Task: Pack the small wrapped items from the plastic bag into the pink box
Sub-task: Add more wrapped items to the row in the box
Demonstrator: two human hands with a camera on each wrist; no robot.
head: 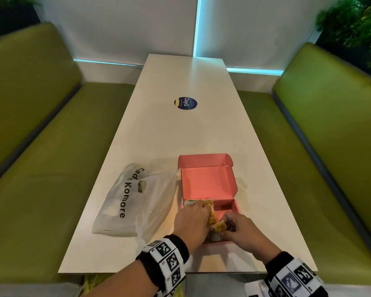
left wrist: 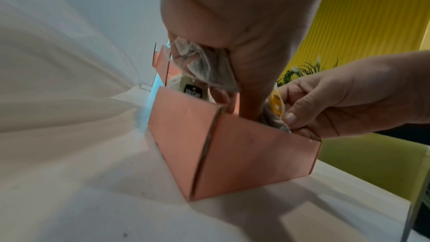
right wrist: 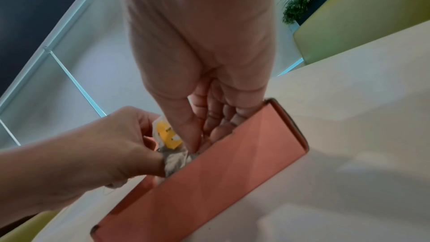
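The pink box lies open on the white table, its lid tipped back. My left hand reaches into the box's near left part and grips a bundle of small wrapped items; a grey sachet is bunched in its palm. My right hand pinches a yellow-tagged wrapped item at the box's near edge, thumb and forefinger on it. The left thumb touches the same sachet. The plastic bag lies flat left of the box, with one small item showing through it.
The table runs long and narrow, with a round dark sticker near its middle. Green bench seats flank both sides. The table's near edge is just below my wrists.
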